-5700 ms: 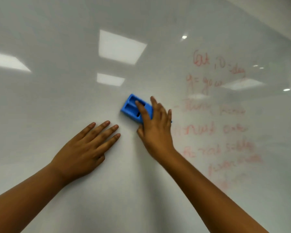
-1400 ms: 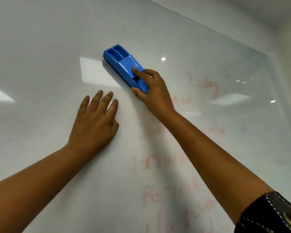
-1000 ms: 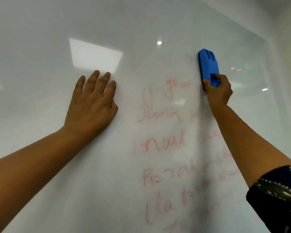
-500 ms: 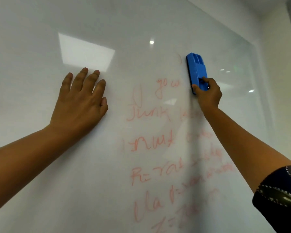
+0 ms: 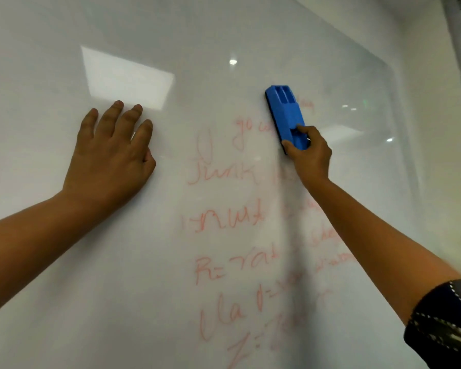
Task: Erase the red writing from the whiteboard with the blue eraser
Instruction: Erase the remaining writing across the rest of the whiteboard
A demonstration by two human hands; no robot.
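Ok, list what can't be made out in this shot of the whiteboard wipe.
- Head view: red writing behind the right forearm is covered; the smeared words on the right side are too faint to read.
- Bottom lines of writing are cut off by the frame's lower edge.
- The blue eraser hides its own wiping face and whatever lies under it; the right hand covers its lower end.
- The whiteboard under the left hand is hidden.

Left hand point(image 5: 109, 158) flat on whiteboard point(image 5: 51, 288), writing point(image 5: 229, 222) to its right, eraser point(image 5: 286, 117) above the writing's right side.
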